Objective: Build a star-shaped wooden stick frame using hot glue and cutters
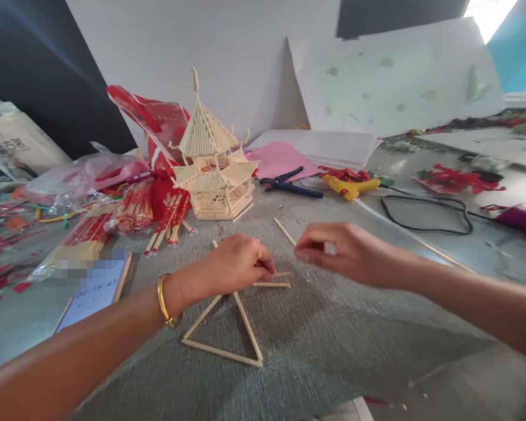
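Observation:
My left hand [241, 264], with a gold bracelet at the wrist, is bent over a few thin wooden sticks [272, 285] in the middle of the table. Its fingertips are closed at a stick, partly hidden under the hand. Below it lies a triangle of joined sticks [221, 353], its top corner covered by the hand. To the right, my right hand [339, 251] hovers with thumb and fingers curled together; anything between the fingertips is too small to make out. A single stick [284, 230] ends by those fingertips; whether they touch it I cannot tell.
A stick-built pagoda [214, 169] stands behind the hands. Near it lie blue-handled pliers [291, 182] and a yellow glue gun [350, 186] with a cable. At left are packaged chopsticks [129, 207] and a phone [97, 287] showing a timer.

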{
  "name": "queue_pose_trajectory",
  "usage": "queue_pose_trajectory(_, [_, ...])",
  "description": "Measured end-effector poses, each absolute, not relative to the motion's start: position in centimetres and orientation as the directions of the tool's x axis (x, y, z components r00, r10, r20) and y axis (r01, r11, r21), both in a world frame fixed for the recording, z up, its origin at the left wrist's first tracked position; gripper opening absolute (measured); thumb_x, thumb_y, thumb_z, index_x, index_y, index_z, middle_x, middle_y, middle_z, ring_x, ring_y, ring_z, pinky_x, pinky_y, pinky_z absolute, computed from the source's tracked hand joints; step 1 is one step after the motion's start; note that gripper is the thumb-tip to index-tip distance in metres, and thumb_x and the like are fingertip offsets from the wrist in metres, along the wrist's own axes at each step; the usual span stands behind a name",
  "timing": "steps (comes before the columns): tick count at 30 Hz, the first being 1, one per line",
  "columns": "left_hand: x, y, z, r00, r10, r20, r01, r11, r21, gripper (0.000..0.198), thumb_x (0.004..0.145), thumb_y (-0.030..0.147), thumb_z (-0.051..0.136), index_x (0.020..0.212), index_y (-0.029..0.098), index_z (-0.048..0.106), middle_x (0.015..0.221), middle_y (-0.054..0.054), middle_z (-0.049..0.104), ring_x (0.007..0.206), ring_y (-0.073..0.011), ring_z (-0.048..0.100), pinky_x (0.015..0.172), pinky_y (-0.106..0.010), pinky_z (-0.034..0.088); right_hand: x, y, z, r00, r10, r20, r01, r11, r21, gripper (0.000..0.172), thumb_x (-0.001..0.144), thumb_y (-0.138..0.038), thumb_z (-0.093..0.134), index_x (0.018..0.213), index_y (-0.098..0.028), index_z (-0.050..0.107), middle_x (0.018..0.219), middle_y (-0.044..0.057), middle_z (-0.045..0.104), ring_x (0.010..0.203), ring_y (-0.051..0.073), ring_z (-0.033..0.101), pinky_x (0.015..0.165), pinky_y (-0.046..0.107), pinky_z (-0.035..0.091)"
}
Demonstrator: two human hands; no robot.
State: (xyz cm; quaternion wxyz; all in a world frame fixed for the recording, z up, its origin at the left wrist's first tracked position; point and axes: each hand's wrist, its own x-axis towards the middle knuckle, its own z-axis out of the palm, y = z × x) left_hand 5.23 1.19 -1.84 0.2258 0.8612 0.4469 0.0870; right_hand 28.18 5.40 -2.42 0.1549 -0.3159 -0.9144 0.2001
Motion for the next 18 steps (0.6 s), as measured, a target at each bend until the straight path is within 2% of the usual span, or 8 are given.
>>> queue_pose_trajectory(2, [5.3,1.3,-1.9,0.586,0.809,-0.052,0.732,-0.5,0.462,0.019,0.078,0.016,0.057,0.084,0.017,0.074,0.072,-0.002,0.072,0.062,-0.0118,0.06,0.058,-0.023,0.038,26.6,3.6,-3.1,-0.818,0.537,0.205,0.42,0.802,-0.425,0.027,0.091,-0.033,0.047,0.084,-0.016,0.066,0.076,0.004,0.061,0.07,0.011,0.053,0.064,0.023,0.038])
queue_pose_trajectory(5, [5.3,1.3,-2.2,0.596,0.803,-0.022,0.725,-0.526,0.444,0.02,0.077,0.015,0.056,0.084,0.016,0.074,0.074,-0.002,0.072,0.065,-0.0128,0.061,0.06,-0.023,0.039,25.6,2.9,-4.2,-0.849,0.474,0.235,0.395,0.863,-0.316,0.025,0.092,-0.025,0.045,0.082,-0.016,0.066,0.075,0.004,0.059,0.073,0.013,0.053,0.067,0.024,0.038])
queue_pose_trajectory(10, [5.1,1.1,-2.3,0.63,0.776,0.038,0.691,-0.582,0.429,0.018,0.078,0.015,0.056,0.082,0.017,0.074,0.075,-0.003,0.072,0.068,-0.0134,0.062,0.062,-0.024,0.039,25.4,2.6,-5.4,-0.838,0.486,0.249,0.441,0.871,-0.218,0.022,0.09,-0.019,0.047,0.08,-0.015,0.067,0.075,0.004,0.059,0.072,0.012,0.052,0.067,0.023,0.039])
queue_pose_trajectory(14, [3.7,0.3,-1.2,0.502,0.849,0.162,0.72,-0.514,0.465,0.016,0.081,0.022,0.059,0.085,0.018,0.074,0.081,-0.001,0.072,0.072,-0.0132,0.062,0.065,-0.024,0.04,25.3,1.8,-5.7,-0.815,0.514,0.269,0.465,0.856,-0.225,0.024,0.09,-0.019,0.046,0.076,-0.014,0.065,0.073,0.004,0.058,0.071,0.012,0.052,0.067,0.023,0.038])
queue_pose_trajectory(18, [1.2,-0.7,-1.2,0.404,0.895,0.188,0.756,-0.443,0.482,0.014,0.082,0.023,0.059,0.084,0.019,0.073,0.079,0.001,0.071,0.07,-0.0116,0.061,0.065,-0.023,0.04,25.2,1.5,-5.5,-0.83,0.493,0.26,0.455,0.869,-0.194,0.027,0.092,-0.021,0.045,0.074,-0.014,0.064,0.072,0.003,0.057,0.07,0.012,0.051,0.066,0.024,0.038])
